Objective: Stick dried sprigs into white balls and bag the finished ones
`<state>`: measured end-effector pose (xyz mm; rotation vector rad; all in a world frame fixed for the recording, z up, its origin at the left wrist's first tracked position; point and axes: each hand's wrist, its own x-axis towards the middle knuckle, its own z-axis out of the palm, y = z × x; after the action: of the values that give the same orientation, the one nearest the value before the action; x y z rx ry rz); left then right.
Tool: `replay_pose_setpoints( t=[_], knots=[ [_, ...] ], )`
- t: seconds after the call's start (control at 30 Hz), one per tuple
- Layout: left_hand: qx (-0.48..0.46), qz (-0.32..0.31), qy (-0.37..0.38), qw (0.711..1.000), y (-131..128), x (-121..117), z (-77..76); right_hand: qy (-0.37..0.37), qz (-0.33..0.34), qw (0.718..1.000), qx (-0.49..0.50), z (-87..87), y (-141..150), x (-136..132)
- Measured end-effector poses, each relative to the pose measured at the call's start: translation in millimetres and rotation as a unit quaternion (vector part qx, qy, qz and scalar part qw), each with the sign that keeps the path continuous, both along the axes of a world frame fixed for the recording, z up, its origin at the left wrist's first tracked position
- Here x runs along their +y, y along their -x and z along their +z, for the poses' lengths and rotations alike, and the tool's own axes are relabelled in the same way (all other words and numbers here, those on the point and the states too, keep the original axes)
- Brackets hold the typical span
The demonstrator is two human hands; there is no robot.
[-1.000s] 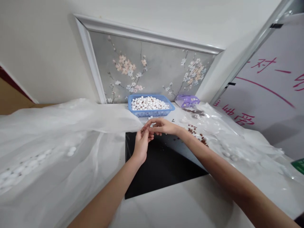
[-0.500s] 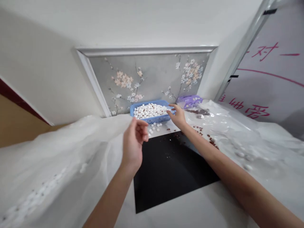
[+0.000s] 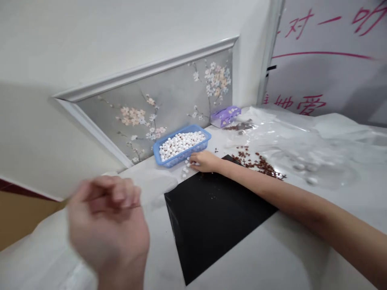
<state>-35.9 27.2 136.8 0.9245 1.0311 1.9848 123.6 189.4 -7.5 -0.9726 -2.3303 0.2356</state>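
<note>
Small loose white balls [image 3: 184,175] lie on the table in front of a blue plastic basket [image 3: 169,162] heaped with more white balls. Reaching in from the right, my right hand [image 3: 206,162] is down among the loose balls, fingers bent and closed around a white ball [image 3: 196,164], partly hidden by them. My left hand [image 3: 110,223] is raised at the lower left, well away from the basket. Its palm faces up and its fingers curl inward; motion blurs it, and whatever it holds cannot be made out. A black sheet [image 3: 216,215] lies below my right forearm.
Dark reddish-brown small pieces [image 3: 263,166] are scattered right of the black sheet. Clear plastic bags [image 3: 314,149] spread over the table's right side. A purple packet [image 3: 226,117] stands by the wall. White translucent material [image 3: 45,241] covers the left.
My hands were together above the black sheet, then parted. My right hand went to the basket's right end, then down to the loose balls. My left hand drew back and left. The view turned right.
</note>
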Motion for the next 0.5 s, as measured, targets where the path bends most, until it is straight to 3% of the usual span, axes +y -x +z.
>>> replay_pose_setpoints(
  t=[0.1,0.2,0.27,0.37,0.5],
  knots=[
    [-0.034,0.008,0.062,0.997,-30,22,-44.9,0.004,-0.02,0.999,0.042,16.8,4,-20],
    [0.07,-0.04,0.14,0.987,-44,33,-107.5,0.056,-0.004,0.988,0.142,25.8,1,-52],
    [0.147,-0.069,0.17,0.972,-47,35,-139.3,0.056,-0.008,0.991,0.125,23.2,-8,-73],
    [0.202,-0.105,0.173,0.958,-47,33,-155.7,0.067,-0.023,0.995,0.071,10.8,-31,-99],
    [0.251,-0.259,0.178,0.916,-53,30,-145.0,0.093,-0.049,0.992,0.065,-0.3,-56,-121]
  ],
)
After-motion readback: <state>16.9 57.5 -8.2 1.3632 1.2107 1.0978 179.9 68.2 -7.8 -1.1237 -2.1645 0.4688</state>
